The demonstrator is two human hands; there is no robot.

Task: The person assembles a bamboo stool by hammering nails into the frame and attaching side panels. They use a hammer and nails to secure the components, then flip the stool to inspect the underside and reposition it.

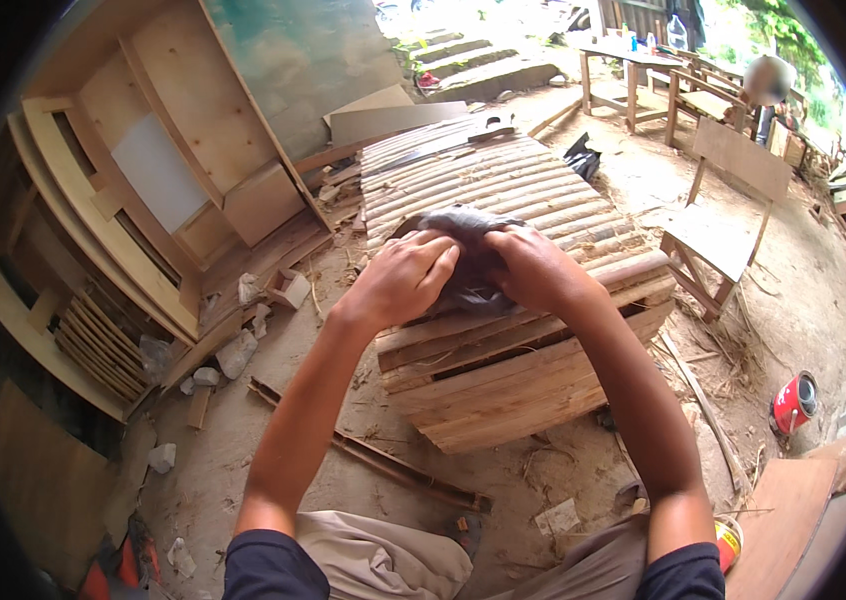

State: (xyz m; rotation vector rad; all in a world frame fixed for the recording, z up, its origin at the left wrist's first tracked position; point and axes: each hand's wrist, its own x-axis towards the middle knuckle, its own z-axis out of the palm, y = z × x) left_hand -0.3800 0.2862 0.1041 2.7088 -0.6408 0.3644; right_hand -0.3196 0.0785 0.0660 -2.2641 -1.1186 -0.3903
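Here, left hand [408, 272] and right hand [541, 268], fingers curled closed, grip one black bundle [471, 268]. One handsaw [490, 128] tops the slatted counter [478, 184].

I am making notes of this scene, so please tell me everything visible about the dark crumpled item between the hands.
The dark item is black to grey, folded and wrinkled, with a faint sheen like thin plastic. It seems to rest, bunched up, on the near end of the slatted wooden platform. The left hand grips its left side, the right hand its right side. Whether it is a bag, I cannot tell.
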